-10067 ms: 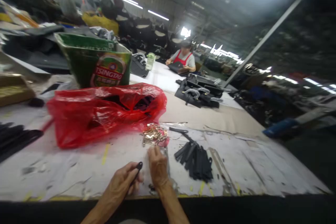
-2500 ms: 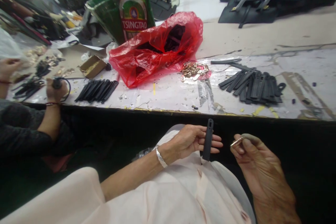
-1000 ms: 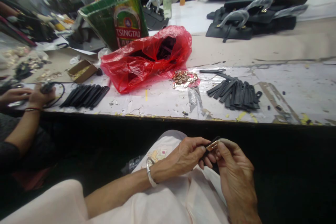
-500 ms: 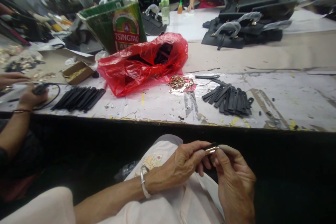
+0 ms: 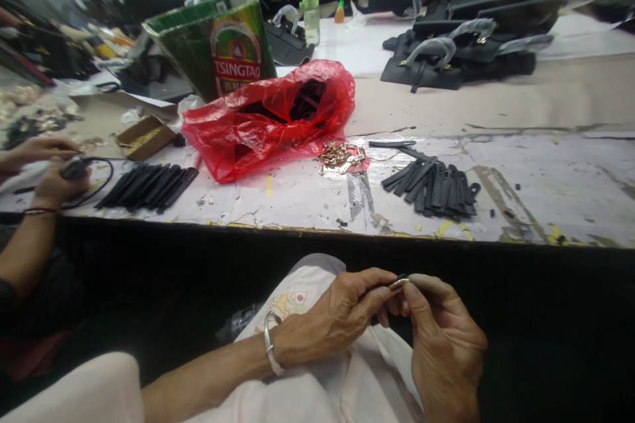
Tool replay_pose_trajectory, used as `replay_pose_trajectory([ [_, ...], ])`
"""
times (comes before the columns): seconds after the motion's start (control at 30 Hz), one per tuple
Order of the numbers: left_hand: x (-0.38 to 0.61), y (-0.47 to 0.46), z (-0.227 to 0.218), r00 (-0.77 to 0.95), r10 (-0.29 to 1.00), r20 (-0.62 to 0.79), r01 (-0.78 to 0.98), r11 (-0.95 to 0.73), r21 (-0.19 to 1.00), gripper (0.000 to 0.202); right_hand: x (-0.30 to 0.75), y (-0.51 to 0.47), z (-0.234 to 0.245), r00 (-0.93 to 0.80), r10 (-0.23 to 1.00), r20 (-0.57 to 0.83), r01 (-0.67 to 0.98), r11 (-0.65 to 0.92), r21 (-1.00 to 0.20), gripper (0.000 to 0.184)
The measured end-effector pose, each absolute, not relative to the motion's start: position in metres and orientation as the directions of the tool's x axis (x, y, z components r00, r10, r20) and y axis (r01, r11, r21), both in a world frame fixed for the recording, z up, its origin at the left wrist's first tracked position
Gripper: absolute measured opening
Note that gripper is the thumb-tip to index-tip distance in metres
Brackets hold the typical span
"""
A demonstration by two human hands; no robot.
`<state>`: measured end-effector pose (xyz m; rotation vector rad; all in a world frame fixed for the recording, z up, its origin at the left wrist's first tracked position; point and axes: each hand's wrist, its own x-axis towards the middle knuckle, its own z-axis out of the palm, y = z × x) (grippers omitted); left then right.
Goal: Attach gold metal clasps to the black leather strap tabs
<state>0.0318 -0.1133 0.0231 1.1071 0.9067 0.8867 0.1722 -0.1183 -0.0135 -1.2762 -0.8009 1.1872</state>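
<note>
Over my lap, my left hand (image 5: pixel 337 317) and my right hand (image 5: pixel 444 337) meet with fingers closed. Between the fingertips shows a small shiny gold metal piece (image 5: pixel 399 284) against a black strap (image 5: pixel 403 276); both hands pinch this pair, and most of the strap is hidden by the fingers. On the table beyond lies a fanned pile of black straps (image 5: pixel 436 188). Left of it is a heap of gold metal pieces (image 5: pixel 342 157), partly on the edge of an open red plastic bag (image 5: pixel 238 125) with dark contents.
Another row of black straps (image 5: pixel 149 186) lies at left, by a co-worker's hand (image 5: pixel 52 182) and a small cardboard box (image 5: pixel 143 137). Behind stand a green Tsingtao carton (image 5: pixel 218 46), a clear bottle (image 5: pixel 311 20) and black handbags (image 5: pixel 436 59). The table's front edge (image 5: pixel 297 231) runs before my knees.
My hands have shifted only slightly, and the gold piece has tilted a little between my fingers. Across the table, a person now holds up a black bag; a co-worker's far hand at left has moved right.
</note>
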Motion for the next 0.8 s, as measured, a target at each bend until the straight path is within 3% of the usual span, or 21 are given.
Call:
replay_pose_trajectory([
  [0.17,0.031,-0.112,0.019,0.375,0.918,-0.127,-0.131,0.188,0.973,0.029,0.172,-0.116,-0.009,0.242,0.948,-0.207,-0.268,-0.140,-0.953,0.029],
  [0.33,0.026,-0.108,0.017,0.393,0.913,-0.106,-0.057,0.139,0.989,0.031,0.179,-0.111,-0.009,0.112,0.962,-0.250,-0.265,-0.213,-0.940,0.027],
  [0.6,0.022,-0.107,0.010,0.434,0.897,-0.088,0.019,0.089,0.996,0.029,0.181,-0.109,-0.007,0.039,0.990,-0.137,-0.195,-0.127,-0.973,0.012],
  [0.8,0.027,-0.111,0.007,0.380,0.923,-0.061,0.003,0.064,0.998,0.029,0.175,-0.112,0.001,0.124,0.984,-0.125,-0.163,-0.104,-0.981,0.017],
])
